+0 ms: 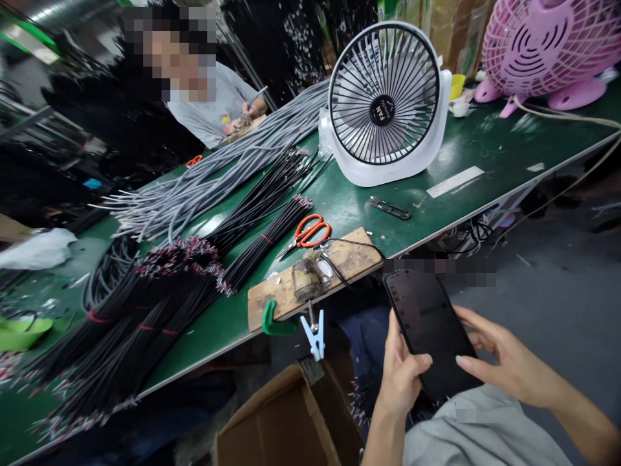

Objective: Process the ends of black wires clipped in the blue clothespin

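A black smartphone (431, 330) is held upright above my lap, its screen dim and facing me. My left hand (400, 375) wraps its left edge, the thumb lying on the lower screen. On the right side, my right hand (499, 356) grips the phone's edge with the fingers behind and the thumb at the front. Left of the phone, at the table's edge, lies a wooden board (354, 249) with a wrapped, stained block (308, 278) on it. Orange-handled scissors (310, 232) rest just behind the board.
On the green table (466, 145) stand a white fan (385, 110) and a pink fan (548, 52). Thread snips (388, 208) lie nearby. Bundles of black cables (145, 317) and grey cables (218, 155) cover the left. Below is a cardboard box (276, 414). Another person (213, 110) sits opposite.
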A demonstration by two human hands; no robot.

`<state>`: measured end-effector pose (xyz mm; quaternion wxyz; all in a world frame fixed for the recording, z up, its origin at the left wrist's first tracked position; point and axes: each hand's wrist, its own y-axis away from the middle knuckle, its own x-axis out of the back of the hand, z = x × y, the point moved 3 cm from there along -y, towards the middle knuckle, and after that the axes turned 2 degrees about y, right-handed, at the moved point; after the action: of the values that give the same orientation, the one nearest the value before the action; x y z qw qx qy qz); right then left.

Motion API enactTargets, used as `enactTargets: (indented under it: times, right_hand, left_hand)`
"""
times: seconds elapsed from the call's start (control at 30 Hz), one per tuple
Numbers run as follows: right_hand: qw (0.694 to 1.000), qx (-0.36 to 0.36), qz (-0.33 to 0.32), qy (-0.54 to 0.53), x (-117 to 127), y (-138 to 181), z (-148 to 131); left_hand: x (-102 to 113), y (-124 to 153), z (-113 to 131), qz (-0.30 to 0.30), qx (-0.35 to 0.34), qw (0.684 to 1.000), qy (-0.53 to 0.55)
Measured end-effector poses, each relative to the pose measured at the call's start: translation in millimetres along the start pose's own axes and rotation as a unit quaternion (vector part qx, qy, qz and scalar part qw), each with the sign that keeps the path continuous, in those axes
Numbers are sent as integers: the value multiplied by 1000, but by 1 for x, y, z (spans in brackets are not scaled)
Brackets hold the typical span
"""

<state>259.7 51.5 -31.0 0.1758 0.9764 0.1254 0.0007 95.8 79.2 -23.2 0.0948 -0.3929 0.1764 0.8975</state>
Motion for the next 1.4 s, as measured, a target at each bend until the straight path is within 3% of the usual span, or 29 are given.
enactTargets:
  times: [0.2, 0.4, 0.6, 0.87, 1.1, 1.4]
  right_hand:
    - [1000, 8, 8, 16, -2, 1, -2]
    - [1000, 10, 18, 17, -4, 1, -6]
    - [1000, 14, 18, 14, -1, 0, -4]
    - [1000, 20, 17, 7, 1, 0, -2]
    - [1000, 14, -21, -7, 9, 3, 2]
    - [1000, 12, -14, -6, 8, 3, -1]
  left_hand:
    - [-2, 0, -1, -1, -2, 1000, -11]
    - [2, -2, -4, 36, -16, 994, -101]
    - [-2, -1, -1, -1, 6, 1000, -21]
    - [-4, 0, 3, -15, 19, 1000, -9]
    - [-1, 1, 0, -13, 27, 1000, 6]
    - [-5, -1, 3, -19, 48, 999, -14]
